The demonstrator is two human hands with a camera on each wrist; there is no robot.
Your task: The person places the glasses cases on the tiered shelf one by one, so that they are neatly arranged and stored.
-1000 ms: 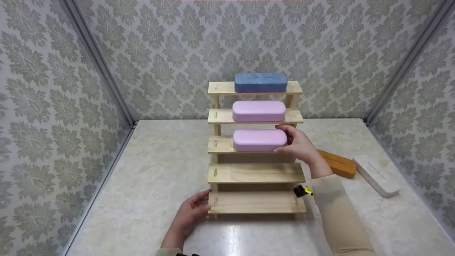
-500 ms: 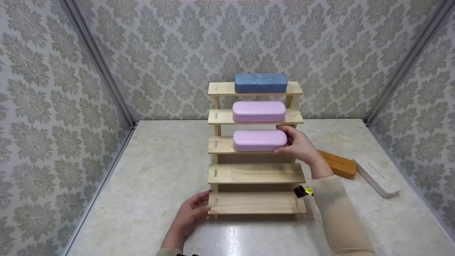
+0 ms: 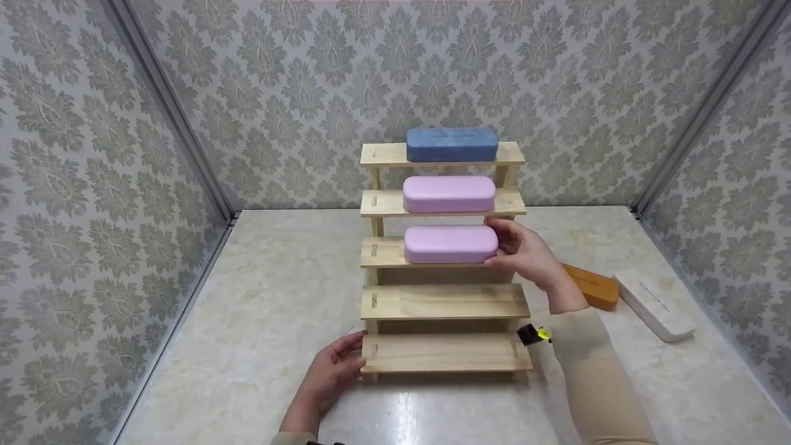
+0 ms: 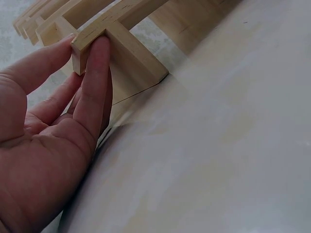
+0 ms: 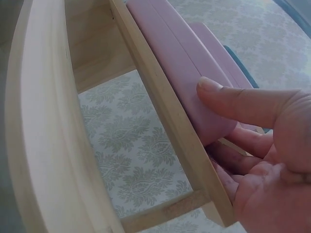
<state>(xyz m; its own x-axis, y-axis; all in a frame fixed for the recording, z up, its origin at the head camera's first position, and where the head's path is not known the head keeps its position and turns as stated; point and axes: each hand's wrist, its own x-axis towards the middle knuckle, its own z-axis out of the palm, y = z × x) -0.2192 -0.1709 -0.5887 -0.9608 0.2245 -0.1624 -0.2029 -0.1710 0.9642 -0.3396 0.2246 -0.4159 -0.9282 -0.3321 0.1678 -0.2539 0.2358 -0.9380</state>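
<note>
A pink glasses case (image 3: 450,243) lies on the middle step of a wooden tiered stand (image 3: 445,353). My right hand (image 3: 528,254) is at the case's right end. In the right wrist view its thumb lies straight along the front of that pink case (image 5: 180,73), and the other fingers are behind the end. My left hand (image 3: 334,368) holds the left end of the lowest step. In the left wrist view its thumb and fingers pinch the corner of the wooden stand (image 4: 141,60).
A second pink case (image 3: 448,193) sits one step higher, and a blue case (image 3: 452,144) on the top step. On the table to the right lie an orange case (image 3: 593,287), partly behind my forearm, and a white case (image 3: 654,308). Patterned walls surround the table.
My right hand has slid slightly to the right along the end of the lower pink case, which stays on its step. The left hand keeps its place.
</note>
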